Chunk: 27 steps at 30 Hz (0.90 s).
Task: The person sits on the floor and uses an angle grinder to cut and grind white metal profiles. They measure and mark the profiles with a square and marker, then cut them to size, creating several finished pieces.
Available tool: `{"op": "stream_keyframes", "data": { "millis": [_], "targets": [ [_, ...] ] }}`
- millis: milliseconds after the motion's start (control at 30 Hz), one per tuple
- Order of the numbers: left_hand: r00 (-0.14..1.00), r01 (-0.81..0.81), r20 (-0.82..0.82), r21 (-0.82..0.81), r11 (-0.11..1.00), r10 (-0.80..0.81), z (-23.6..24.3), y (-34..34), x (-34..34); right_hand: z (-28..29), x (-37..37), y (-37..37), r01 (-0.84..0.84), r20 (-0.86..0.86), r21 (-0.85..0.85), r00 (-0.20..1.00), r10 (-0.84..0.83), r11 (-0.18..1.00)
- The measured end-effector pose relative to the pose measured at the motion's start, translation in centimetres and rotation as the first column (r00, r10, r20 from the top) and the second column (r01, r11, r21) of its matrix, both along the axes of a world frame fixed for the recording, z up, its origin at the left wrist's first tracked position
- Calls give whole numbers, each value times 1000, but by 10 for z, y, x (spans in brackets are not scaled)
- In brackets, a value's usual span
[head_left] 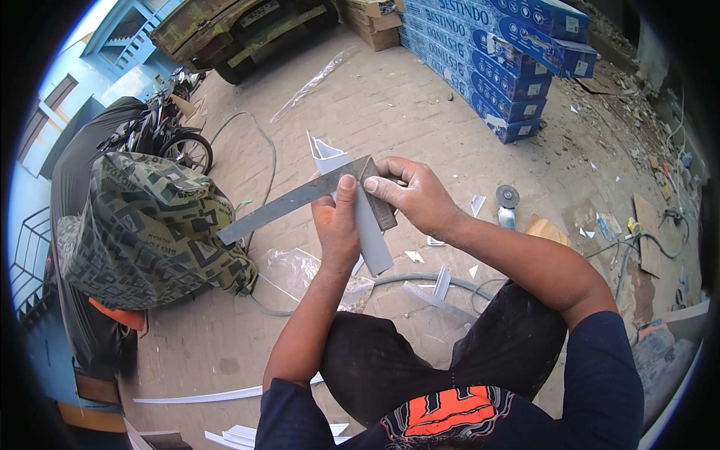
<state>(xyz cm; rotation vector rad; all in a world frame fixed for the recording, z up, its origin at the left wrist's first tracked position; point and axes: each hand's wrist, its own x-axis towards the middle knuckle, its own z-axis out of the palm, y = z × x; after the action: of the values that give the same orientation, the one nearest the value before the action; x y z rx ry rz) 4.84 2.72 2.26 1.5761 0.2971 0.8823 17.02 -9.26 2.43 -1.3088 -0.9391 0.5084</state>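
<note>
A short white plastic profile strip (373, 238) is held up over my lap, with a grey metal try square (300, 196) laid across it. My left hand (337, 225) grips the strip from below, thumb pressing the square's long blade against it. My right hand (411, 193) pinches the corner of the square and the strip's upper part. The strip's cut end (324, 150) sticks out past the square, away from me.
A cover-draped motorbike (150, 225) stands at my left. An angle grinder (508, 206) and white offcuts (439, 289) lie on the brick paving ahead, with a grey hose (420, 279). Blue cartons (495, 67) are stacked at the back right. White strips (202, 395) lie near my left knee.
</note>
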Motion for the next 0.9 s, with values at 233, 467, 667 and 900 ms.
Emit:
{"op": "stream_keyframes", "data": {
  "millis": [233, 467, 667, 900],
  "targets": [
    [999, 24, -45, -23, 999, -25, 2, 0, -2, -7, 2, 3, 19, 1, 11, 1000, -19, 1000],
    [1000, -7, 24, 25, 1000, 6, 3, -2, 0, -7, 3, 3, -1, -20, 32, 1000, 2, 999],
    [1000, -29, 1, 28, 999, 29, -1, 2, -1, -4, 3, 1, -54, -80, -29, 995, 52, 998],
    [998, 50, -24, -35, 998, -51, 5, 6, -4, 23, 15, -5, 148, -88, 221, 987, -132, 964]
  ]
}}
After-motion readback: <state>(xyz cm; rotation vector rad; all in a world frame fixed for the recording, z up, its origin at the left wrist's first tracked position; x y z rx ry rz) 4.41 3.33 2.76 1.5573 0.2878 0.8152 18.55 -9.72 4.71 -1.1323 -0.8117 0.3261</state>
